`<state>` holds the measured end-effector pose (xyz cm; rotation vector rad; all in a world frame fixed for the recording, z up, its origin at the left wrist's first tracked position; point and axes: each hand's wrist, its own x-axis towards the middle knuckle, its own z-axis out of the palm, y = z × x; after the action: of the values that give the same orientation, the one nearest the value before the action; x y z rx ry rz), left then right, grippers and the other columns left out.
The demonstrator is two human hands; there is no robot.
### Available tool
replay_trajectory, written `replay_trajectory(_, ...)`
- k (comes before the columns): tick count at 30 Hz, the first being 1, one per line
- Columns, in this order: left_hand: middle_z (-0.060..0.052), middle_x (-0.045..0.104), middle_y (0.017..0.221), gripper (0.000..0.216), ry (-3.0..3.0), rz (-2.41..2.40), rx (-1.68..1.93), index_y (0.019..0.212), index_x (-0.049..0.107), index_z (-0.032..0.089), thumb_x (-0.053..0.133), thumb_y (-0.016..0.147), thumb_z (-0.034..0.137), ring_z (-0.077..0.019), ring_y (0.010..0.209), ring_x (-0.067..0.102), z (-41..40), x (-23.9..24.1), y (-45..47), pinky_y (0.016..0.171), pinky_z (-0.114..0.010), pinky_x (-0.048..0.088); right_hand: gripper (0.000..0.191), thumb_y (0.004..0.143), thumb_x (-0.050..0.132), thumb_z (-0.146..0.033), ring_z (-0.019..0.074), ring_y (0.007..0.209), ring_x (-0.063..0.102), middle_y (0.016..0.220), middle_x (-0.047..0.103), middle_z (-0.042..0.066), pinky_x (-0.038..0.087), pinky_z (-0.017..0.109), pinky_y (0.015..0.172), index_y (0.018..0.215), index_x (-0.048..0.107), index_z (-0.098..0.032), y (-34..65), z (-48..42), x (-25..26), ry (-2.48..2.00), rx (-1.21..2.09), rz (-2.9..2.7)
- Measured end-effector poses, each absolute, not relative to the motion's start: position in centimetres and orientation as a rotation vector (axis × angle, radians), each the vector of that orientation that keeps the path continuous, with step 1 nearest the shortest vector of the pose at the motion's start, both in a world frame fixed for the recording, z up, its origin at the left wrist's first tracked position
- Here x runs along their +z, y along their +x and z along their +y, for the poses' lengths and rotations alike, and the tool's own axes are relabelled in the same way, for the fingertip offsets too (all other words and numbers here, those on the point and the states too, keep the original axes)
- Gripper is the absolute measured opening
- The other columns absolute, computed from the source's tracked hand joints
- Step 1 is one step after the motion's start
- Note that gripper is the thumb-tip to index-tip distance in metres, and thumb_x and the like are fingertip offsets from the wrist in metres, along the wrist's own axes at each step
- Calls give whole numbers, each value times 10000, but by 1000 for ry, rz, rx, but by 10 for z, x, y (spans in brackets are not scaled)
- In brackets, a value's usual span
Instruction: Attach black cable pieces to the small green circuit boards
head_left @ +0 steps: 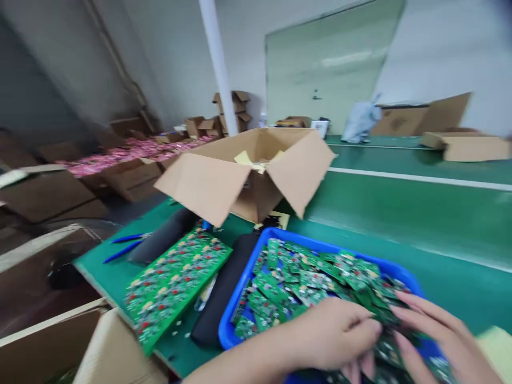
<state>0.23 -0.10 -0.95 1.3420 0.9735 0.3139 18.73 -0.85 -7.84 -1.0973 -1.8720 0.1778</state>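
A blue plastic tray (pixel 236 304) is heaped with small green circuit boards (pixel 272 288) carrying red and pale parts. Over its near right part, my left hand (pixel 336 333) is closed, its fingers curled under and thumb bent. Whatever it grips is hidden. My right hand (pixel 444 336) comes in from the right with fingers spread, the tips touching boards in the pile near the left hand. Left of the tray lies a large uncut circuit board panel (pixel 182 277), with one end resting on a black padded bar (pixel 228 282).
An open cardboard box (pixel 208 181) stands behind the tray. Blue-handled pliers (pixel 126 245) lie near a second dark padded bar (pixel 164 237) on the green table (pixel 100 266). Another box (pixel 112 352) is at lower left. Pink items (pixel 136 152) fill boxes farther back.
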Motion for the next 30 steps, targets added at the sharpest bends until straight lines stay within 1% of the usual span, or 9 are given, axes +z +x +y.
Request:
replay_trajectory(4,66,467,452,371,1366,989,517,616,441,171,327,934,325,-39,337,420,2,1,3,371,-125,329,311,883,496,-168,269,1119,558,1223,526,130,495,457,905,1188,493,-225,184,-15,-47,-1121,195,-1933)
replay_trajectory(7,66,490,475,346,1397,954,589,650,442,177,354,922,372,-48,354,450,5,4,2,374,-137,328,458,880,462,-108,221,971,618,1301,465,147,510,462,890,1305,369,-250,175,-15,-39,-1113,274,-1938)
replay_trajectory(16,50,511,509,369,1639,1011,649,611,474,186,344,926,325,-76,441,524,6,1,1,479,-183,419,797,876,476,-109,174,895,634,1449,308,154,512,427,891,1470,-14,-316,165,-18,-42,-1080,429,-1794)
replay_trajectory(19,46,517,516,375,1740,1036,630,621,486,188,328,936,314,-84,466,539,5,-2,0,499,-190,418,546,873,517,-167,171,863,621,1275,493,120,511,383,858,1373,318,-256,170,-17,-35,-1194,457,-1596)
replay_trajectory(22,36,537,542,363,1878,1076,663,650,504,192,321,942,306,-101,509,548,5,-4,1,514,-202,416,64,872,536,-237,173,773,599,855,612,43,515,305,716,891,589,-207,174,-15,-29,-1259,596,-1539)
replay_trajectory(24,30,543,550,358,1997,1088,703,655,506,196,318,941,297,-110,523,542,6,-4,1,509,-209,409,80,857,562,-270,174,760,603,786,615,32,516,291,688,827,594,-204,173,-15,-28,-1246,760,-1513)
replay_trajectory(25,29,543,549,358,2050,1087,724,652,505,198,315,941,290,-113,524,540,6,-4,1,507,-211,408,100,843,584,-282,175,775,612,834,628,41,524,297,701,906,597,-206,172,-15,-29,-1226,836,-1467)
replay_trajectory(28,32,539,531,361,2142,1094,783,642,505,204,316,942,274,-114,520,547,6,-5,0,529,-212,438,496,818,620,-300,175,845,637,1124,588,89,545,338,766,1270,420,-255,171,-15,-31,-1147,993,-1260)
replay_trajectory(30,36,537,514,356,2170,1120,842,653,524,207,327,943,269,-118,524,565,6,-7,-1,570,-216,477,572,826,612,-307,167,851,643,1202,549,92,547,344,770,1328,338,-294,172,-15,-30,-1111,1030,-1178)
